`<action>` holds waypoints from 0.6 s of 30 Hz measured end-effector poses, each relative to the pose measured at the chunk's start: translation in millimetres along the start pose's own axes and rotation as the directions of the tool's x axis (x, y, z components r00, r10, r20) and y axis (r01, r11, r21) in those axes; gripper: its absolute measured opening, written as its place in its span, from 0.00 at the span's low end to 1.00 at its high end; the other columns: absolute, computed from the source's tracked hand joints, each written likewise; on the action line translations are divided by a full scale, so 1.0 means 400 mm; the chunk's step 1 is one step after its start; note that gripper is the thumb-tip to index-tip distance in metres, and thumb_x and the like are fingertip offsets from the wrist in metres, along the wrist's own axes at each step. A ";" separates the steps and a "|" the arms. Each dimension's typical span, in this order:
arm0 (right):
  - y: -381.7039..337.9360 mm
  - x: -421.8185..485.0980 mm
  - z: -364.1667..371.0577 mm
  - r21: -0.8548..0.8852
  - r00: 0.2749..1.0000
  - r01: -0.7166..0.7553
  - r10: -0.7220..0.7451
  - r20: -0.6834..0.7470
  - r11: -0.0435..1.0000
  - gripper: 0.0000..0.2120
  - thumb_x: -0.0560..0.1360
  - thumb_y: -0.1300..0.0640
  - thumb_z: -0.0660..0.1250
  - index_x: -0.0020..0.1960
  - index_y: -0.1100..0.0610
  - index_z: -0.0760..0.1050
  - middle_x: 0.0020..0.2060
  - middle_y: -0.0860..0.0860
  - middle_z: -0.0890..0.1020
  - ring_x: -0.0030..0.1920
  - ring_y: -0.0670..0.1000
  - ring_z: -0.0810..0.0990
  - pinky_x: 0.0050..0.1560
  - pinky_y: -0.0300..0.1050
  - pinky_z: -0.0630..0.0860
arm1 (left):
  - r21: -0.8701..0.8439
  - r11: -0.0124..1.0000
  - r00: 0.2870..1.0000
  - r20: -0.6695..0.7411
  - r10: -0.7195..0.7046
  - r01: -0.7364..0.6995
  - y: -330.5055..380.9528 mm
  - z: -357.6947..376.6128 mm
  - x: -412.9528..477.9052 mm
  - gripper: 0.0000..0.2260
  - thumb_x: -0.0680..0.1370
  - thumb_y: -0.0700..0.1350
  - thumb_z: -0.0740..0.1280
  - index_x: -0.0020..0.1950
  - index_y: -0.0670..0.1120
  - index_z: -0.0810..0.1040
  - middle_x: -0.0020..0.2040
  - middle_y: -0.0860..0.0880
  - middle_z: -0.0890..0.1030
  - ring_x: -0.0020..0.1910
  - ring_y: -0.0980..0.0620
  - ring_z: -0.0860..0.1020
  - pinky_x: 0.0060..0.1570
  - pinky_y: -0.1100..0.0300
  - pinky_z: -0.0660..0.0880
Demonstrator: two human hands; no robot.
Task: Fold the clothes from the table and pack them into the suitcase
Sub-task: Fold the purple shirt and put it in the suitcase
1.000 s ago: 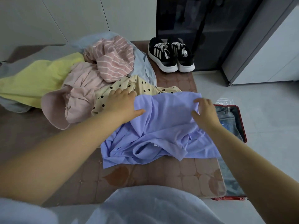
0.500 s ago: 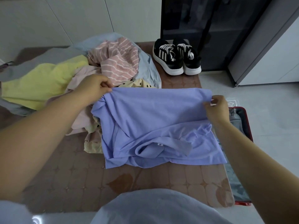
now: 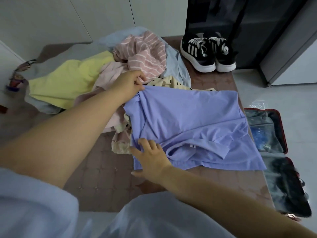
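Right, the left hand (image 3: 132,81) pinches the lavender shirt (image 3: 188,117) at its far corner, fingers curled on the cloth. The right hand (image 3: 151,157) lies flat on the near edge, fingers spread. The shirt sprawls over the table (image 3: 103,169), to the right of both hands. The danger is the polka-dot garment (image 3: 171,83) under that pinch, which could get dragged along. The bunched cloth just right of the right hand may fold in crooked. The suitcase (image 3: 283,133) lies open further right; its contents are hard to make out.
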State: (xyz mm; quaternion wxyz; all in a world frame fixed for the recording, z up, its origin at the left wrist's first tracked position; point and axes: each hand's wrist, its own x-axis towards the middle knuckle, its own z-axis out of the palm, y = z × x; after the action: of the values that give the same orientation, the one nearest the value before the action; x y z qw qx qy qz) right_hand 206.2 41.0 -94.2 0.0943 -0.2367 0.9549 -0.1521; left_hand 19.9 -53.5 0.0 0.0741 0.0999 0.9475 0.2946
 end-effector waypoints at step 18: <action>-0.030 -0.095 -0.057 0.710 0.997 0.067 -0.023 -0.072 0.701 0.07 0.73 0.63 0.68 0.50 0.59 0.82 0.44 0.54 0.84 0.41 0.40 0.76 0.45 0.25 0.67 | 0.060 0.995 0.995 0.071 0.072 -0.076 -0.006 0.003 0.053 0.13 0.75 0.33 0.66 0.58 0.41 0.76 0.36 0.51 0.74 0.43 0.50 0.73 0.45 0.64 0.69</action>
State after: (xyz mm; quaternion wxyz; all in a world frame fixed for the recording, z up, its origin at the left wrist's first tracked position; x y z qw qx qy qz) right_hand 238.4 54.9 -64.6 0.1471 -0.2007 0.8184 -0.5179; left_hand -0.8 -49.8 -4.1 0.0926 0.1475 0.9488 0.2636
